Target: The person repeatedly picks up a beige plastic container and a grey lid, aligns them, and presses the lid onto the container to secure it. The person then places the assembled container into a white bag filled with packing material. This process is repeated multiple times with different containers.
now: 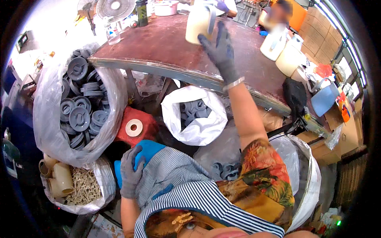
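Note:
A cream plastic jug [197, 25] with a grey handle stands on the brown tabletop, its top cut by the upper edge of the picture. Beside its handle, my right hand [221, 51], in a grey glove, reaches out with thumb and fingers apart. Whether the fingertips touch the jug I cannot tell. My left hand [131, 170], also gloved in grey, rests with loosely extended fingers on the striped apron [174, 166] and its blue part at my lap; nothing shows in it.
Grey round lids [79, 118] fill a clear bag at left. A white sack [170, 105] holds grey parts under the table [158, 45]. Beside my lap are a tape roll [134, 127] and a sack of tubes [62, 178]. More jugs [274, 44] stand far right; people work beyond.

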Action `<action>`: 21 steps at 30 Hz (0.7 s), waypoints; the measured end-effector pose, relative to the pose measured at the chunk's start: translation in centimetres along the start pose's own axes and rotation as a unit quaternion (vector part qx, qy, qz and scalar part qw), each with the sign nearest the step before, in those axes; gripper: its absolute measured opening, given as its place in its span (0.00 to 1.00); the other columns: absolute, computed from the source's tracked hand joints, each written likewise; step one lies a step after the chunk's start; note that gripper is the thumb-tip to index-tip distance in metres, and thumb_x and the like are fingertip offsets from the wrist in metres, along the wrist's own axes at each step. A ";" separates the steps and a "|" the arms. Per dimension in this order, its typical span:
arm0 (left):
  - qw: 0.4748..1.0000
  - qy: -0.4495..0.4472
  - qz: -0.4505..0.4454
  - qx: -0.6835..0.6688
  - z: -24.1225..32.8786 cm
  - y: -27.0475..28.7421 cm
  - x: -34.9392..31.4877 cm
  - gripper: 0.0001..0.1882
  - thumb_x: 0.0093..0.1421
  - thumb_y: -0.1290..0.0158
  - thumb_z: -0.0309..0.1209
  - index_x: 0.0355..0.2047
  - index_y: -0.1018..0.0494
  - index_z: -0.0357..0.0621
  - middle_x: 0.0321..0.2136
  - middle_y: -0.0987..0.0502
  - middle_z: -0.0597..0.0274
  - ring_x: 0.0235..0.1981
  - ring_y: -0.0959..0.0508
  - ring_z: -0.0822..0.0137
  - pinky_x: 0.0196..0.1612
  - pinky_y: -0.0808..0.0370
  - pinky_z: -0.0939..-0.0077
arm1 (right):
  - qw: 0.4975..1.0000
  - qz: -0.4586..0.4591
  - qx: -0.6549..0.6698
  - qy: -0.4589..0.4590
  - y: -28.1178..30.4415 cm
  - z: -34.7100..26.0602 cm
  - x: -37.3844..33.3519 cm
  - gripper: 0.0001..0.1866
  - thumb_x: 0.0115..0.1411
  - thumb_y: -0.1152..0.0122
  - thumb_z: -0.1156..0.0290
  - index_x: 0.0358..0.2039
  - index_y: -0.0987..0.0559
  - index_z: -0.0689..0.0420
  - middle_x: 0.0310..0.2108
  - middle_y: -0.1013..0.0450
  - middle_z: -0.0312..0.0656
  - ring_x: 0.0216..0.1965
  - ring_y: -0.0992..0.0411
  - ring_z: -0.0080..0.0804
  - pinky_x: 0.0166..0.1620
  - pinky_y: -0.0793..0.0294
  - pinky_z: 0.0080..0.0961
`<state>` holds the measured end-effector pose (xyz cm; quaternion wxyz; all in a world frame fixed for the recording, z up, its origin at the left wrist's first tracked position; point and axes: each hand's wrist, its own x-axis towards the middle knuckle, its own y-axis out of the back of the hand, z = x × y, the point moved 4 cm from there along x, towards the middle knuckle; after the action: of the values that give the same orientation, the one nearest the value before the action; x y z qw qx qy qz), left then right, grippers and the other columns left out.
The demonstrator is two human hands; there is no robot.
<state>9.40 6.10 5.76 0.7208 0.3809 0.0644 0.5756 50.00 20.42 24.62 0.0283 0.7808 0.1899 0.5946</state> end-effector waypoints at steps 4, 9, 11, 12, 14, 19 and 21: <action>0.987 0.065 0.068 -0.134 -6.8 -2.3 -0.3 0.19 0.60 0.46 0.26 0.52 0.28 0.38 0.49 0.24 0.51 0.52 0.27 0.56 0.58 0.33 0.63 | 0.897 -0.350 0.268 0.035 3.6 -5.0 -17.0 0.27 0.58 0.36 0.55 0.54 0.26 0.56 0.43 0.23 0.46 0.41 0.24 0.38 0.47 0.26 0.36; 0.936 0.061 0.168 0.303 -13.2 -0.8 -5.2 0.19 0.64 0.47 0.34 0.52 0.28 0.38 0.53 0.28 0.46 0.56 0.32 0.48 0.60 0.36 0.55 | 0.645 -0.426 0.372 -0.514 9.7 1.2 -43.7 0.16 0.64 0.43 0.57 0.45 0.23 0.55 0.37 0.24 0.37 0.35 0.27 0.30 0.41 0.27 0.32; 0.951 0.052 0.215 0.215 -17.3 0.4 -6.5 0.17 0.63 0.47 0.34 0.48 0.26 0.34 0.51 0.27 0.44 0.53 0.29 0.46 0.58 0.34 0.54 | 0.593 -0.251 0.260 -0.720 16.0 8.5 -53.1 0.14 0.66 0.46 0.58 0.41 0.21 0.55 0.35 0.24 0.34 0.33 0.29 0.26 0.39 0.27 0.30; 0.953 0.019 0.195 0.231 -17.6 0.3 -6.4 0.17 0.63 0.47 0.34 0.47 0.26 0.33 0.51 0.26 0.44 0.52 0.28 0.46 0.58 0.33 0.54 | 0.667 -0.171 0.177 -0.703 19.3 13.7 -58.6 0.17 0.66 0.46 0.55 0.41 0.21 0.57 0.38 0.23 0.35 0.37 0.27 0.25 0.41 0.28 0.30; 0.954 0.001 0.169 0.247 -17.9 -0.2 -6.8 0.17 0.63 0.47 0.34 0.46 0.25 0.33 0.49 0.25 0.44 0.51 0.27 0.46 0.57 0.32 0.55 | 0.728 -0.161 0.081 -0.662 27.3 19.7 -63.1 0.19 0.64 0.44 0.54 0.41 0.21 0.58 0.41 0.22 0.41 0.40 0.25 0.33 0.45 0.27 0.33; 0.961 0.108 0.135 0.215 -18.5 0.3 -5.6 0.16 0.64 0.47 0.34 0.46 0.25 0.32 0.48 0.24 0.45 0.51 0.27 0.48 0.57 0.32 0.57 | 0.751 -0.288 -0.388 -0.451 31.8 21.2 -55.1 0.22 0.60 0.45 0.54 0.45 0.22 0.59 0.46 0.24 0.50 0.51 0.30 0.53 0.55 0.33 0.43; 0.959 0.126 0.139 0.211 -18.0 0.3 -6.4 0.17 0.64 0.47 0.34 0.46 0.25 0.32 0.48 0.24 0.45 0.51 0.27 0.50 0.57 0.32 0.59 | 0.704 -0.399 -0.472 -0.351 29.7 22.5 -53.1 0.27 0.61 0.48 0.50 0.51 0.24 0.58 0.53 0.27 0.50 0.59 0.35 0.50 0.61 0.39 0.43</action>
<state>-2.43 9.05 -8.87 0.5230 0.4535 0.2212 0.6869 67.20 -20.48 -22.64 0.6920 0.6692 0.1544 0.2223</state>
